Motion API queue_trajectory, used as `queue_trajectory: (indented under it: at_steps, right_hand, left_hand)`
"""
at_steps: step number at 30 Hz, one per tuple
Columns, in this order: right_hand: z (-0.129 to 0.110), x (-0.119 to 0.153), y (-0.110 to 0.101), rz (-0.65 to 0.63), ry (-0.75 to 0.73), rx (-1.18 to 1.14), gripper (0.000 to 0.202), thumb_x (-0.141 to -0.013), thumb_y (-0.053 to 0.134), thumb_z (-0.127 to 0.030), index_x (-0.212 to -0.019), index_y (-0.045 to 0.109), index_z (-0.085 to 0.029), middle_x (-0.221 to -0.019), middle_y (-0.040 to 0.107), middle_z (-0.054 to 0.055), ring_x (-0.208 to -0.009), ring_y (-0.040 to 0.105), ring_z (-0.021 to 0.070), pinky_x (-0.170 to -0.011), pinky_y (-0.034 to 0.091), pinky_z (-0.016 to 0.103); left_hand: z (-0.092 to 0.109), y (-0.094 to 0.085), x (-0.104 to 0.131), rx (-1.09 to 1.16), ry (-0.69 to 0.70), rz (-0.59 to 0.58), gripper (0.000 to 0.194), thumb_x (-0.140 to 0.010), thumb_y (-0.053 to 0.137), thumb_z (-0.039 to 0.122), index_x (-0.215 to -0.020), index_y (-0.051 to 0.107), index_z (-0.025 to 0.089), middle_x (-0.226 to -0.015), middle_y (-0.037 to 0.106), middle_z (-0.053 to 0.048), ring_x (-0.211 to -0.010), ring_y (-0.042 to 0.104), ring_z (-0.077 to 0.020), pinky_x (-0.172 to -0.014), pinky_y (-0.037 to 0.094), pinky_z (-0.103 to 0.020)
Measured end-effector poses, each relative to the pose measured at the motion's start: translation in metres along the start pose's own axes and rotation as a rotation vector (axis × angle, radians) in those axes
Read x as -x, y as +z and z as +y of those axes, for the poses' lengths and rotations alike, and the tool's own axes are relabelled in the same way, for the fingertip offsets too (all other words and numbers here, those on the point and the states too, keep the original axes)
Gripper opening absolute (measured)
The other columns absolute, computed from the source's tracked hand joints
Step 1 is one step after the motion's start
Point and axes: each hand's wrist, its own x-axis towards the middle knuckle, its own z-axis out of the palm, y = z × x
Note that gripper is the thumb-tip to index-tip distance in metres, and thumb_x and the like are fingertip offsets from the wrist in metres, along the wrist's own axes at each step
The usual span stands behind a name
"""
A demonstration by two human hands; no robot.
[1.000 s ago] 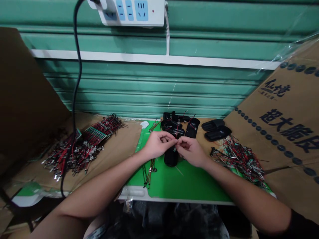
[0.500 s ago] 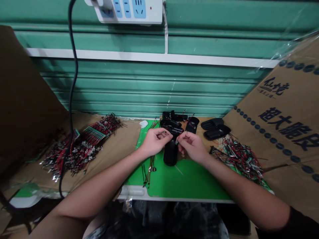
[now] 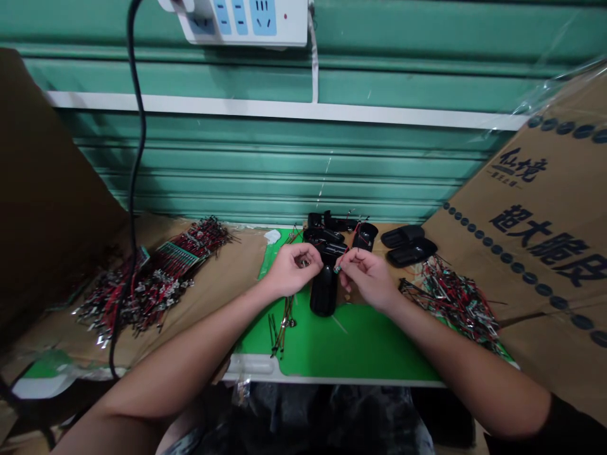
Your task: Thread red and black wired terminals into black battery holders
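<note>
My right hand (image 3: 365, 275) pinches a small circuit piece (image 3: 337, 269) with red and black wires rising from it. Just left of it, my left hand (image 3: 296, 268) is closed with thumb and fingertips together; what it holds, if anything, is too small to make out. Between and below the hands a black plastic shell (image 3: 324, 294) lies on the green mat (image 3: 351, 354). Behind my fingers are more black housings (image 3: 327, 236), and another open one (image 3: 365, 237) has wires on it. Several loose wires (image 3: 287, 322) lie below my left hand.
Bundles of wired parts (image 3: 184, 253) lie on cardboard at the left, and a tangled wire pile (image 3: 459, 303) at the right. Two black shells (image 3: 410, 251) sit behind that pile. A black cable (image 3: 137, 158) hangs at the left; a power strip (image 3: 246, 22) is above.
The fingertips of my left hand have drawn slightly away from my right hand. The wires at my right hand now stand more upright.
</note>
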Motion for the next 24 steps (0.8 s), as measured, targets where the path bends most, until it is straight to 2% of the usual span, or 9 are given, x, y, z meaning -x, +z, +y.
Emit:
queue_trajectory:
  at_steps: [4, 9, 13, 16, 19, 24]
  right_hand:
    - [-0.0003, 0.0054, 0.0029, -0.089, 0.061, 0.086, 0.035, -0.085, 0.082, -0.048, -0.081, 0.061, -0.021, -0.058, 0.063, -0.003, -0.046, 0.055, 0.0108, -0.044, 0.045, 0.022]
    - [0.0026, 0.0086, 0.0068, -0.147, 0.059, 0.150, 0.032, -0.085, 0.081, -0.044, -0.078, 0.060, -0.021, -0.057, 0.061, -0.004, -0.046, 0.054, 0.0100, -0.046, 0.043, 0.021]
    - [0.0020, 0.0063, 0.0048, -0.130, 0.091, 0.128, 0.032, -0.084, 0.082, -0.046, -0.080, 0.061, -0.021, -0.056, 0.062, -0.004, -0.044, 0.055, 0.0107, -0.043, 0.042, 0.021]
    - [-0.0004, 0.0037, 0.0018, -0.102, 0.103, 0.080, 0.035, -0.084, 0.082, -0.049, -0.082, 0.062, -0.021, -0.056, 0.065, -0.002, -0.043, 0.056, 0.0114, -0.042, 0.044, 0.022]
    - [-0.0023, 0.0018, 0.0002, -0.077, 0.073, 0.010, 0.038, -0.083, 0.083, -0.053, -0.082, 0.063, -0.020, -0.057, 0.067, -0.001, -0.043, 0.058, 0.0126, -0.044, 0.050, 0.024]
    - [-0.0044, 0.0010, 0.0004, -0.010, -0.014, -0.058, 0.041, -0.082, 0.086, -0.055, -0.081, 0.065, -0.020, -0.062, 0.069, 0.001, -0.050, 0.063, 0.0138, -0.047, 0.054, 0.026]
  left_hand:
    - [0.0055, 0.0057, -0.0002, -0.012, 0.021, 0.067, 0.026, -0.080, 0.084, 0.039, -0.087, 0.081, 0.014, -0.079, 0.076, -0.007, -0.067, 0.062, -0.0140, -0.062, 0.049, -0.025]
    - [0.0036, 0.0107, 0.0011, -0.067, 0.025, 0.057, 0.027, -0.080, 0.087, 0.041, -0.078, 0.082, 0.015, -0.081, 0.077, -0.009, -0.069, 0.063, -0.0159, -0.062, 0.047, -0.027]
    - [-0.0017, 0.0091, 0.0003, -0.017, -0.051, 0.072, 0.030, -0.079, 0.086, 0.043, -0.081, 0.077, 0.014, -0.068, 0.069, -0.003, -0.058, 0.056, -0.0119, -0.054, 0.042, -0.024]
    - [-0.0012, 0.0076, -0.0003, 0.061, -0.114, 0.038, 0.037, -0.080, 0.085, 0.049, -0.083, 0.071, 0.015, -0.072, 0.070, -0.003, -0.056, 0.059, -0.0119, -0.051, 0.045, -0.023]
    - [0.0019, 0.0072, -0.0002, 0.125, -0.166, -0.008, 0.042, -0.081, 0.084, 0.054, -0.086, 0.067, 0.016, -0.073, 0.070, -0.002, -0.050, 0.057, -0.0104, -0.046, 0.041, -0.022]
    - [0.0032, 0.0083, 0.0005, 0.139, -0.173, -0.038, 0.044, -0.081, 0.084, 0.054, -0.088, 0.065, 0.015, -0.069, 0.067, 0.000, -0.047, 0.055, -0.0088, -0.044, 0.040, -0.021]
